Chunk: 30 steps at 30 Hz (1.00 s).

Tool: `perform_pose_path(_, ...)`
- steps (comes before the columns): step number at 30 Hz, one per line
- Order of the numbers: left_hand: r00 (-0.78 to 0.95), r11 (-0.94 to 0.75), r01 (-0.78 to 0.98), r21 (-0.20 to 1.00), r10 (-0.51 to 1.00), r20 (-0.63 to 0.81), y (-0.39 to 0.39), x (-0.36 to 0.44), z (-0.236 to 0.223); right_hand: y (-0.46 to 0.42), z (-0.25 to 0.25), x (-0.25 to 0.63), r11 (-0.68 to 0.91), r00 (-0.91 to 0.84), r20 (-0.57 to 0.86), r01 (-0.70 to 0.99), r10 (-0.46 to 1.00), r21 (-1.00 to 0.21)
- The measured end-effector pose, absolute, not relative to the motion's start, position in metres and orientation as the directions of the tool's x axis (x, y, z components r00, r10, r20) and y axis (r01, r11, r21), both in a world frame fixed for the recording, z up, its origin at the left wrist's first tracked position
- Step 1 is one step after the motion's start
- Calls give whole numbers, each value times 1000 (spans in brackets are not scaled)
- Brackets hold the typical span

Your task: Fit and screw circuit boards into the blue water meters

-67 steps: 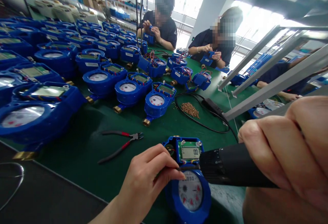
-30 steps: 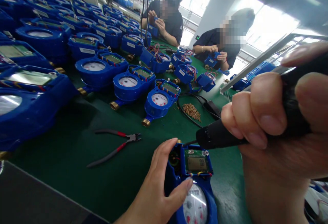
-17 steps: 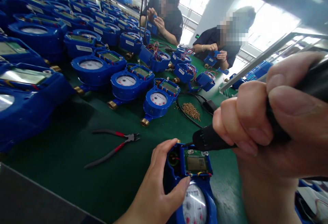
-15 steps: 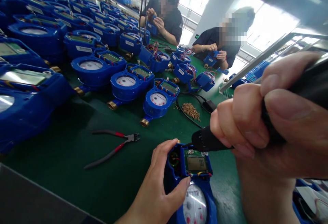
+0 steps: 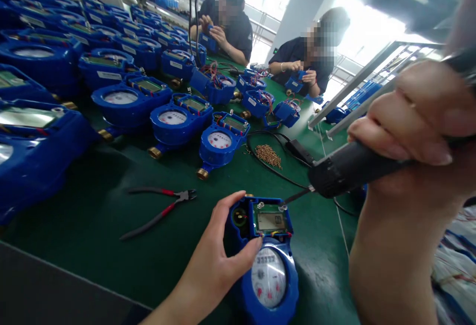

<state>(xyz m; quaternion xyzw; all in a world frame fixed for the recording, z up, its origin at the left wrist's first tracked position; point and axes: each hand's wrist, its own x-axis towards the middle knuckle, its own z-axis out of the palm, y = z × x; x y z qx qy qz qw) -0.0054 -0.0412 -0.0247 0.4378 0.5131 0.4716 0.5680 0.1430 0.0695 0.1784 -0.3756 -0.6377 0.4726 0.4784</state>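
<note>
My left hand (image 5: 213, 258) grips the upper end of a blue water meter (image 5: 292, 278), thumb and fingers around its open electronics housing. Inside the housing sits a small grey display (image 5: 271, 221) on a green circuit board, and below it is the round dial (image 5: 268, 280). My right hand (image 5: 416, 112) is wrapped round a black electric screwdriver (image 5: 353, 169). Its thin bit slants down to the top right corner of the display board; whether it touches a screw there is too small to tell.
Diagonal cutters (image 5: 183, 195) with red and grey handles lie open at left. A pile of small brass screws (image 5: 268, 156) lies beside a looped black cable (image 5: 273, 170). Many blue water meters (image 5: 215, 141) fill the back left. Two co-workers (image 5: 236, 27) handle meters across the table.
The screwdriver has moved from the top left corner of the display board to its top right corner. My left hand keeps its grip on the meter. The whole view has shifted slightly.
</note>
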Motion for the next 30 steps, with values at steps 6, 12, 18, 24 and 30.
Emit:
perform_pose_path(6, 52, 228, -160, 960, 974, -223, -44, -9, -20, 74, 92, 224, -119, -251, -204, 315, 946, -941)
perform_pose_path(12, 41, 280, -100, 955, 960, -277, -41, -7, -17, 60, -3, 274, -159, -45, -271, 713, 962, -683)
perform_pose_path(18, -53, 250, -27, 968, 967, -251, -43, -1, -13, 56, -43, 286, -41, 30, -34, 906, 999, -421)
perform_pose_path(24, -58, 247, -34, 968, 967, -249, -44, -2, -17, 44, -49, 277, 71, -53, 65, 947, 996, -314)
perform_pose_path(30, -123, 135, 158, 978, 986, -116, -48, -3, -14, 16, -30, 263, 263, -272, 30, 885, 962, -384)
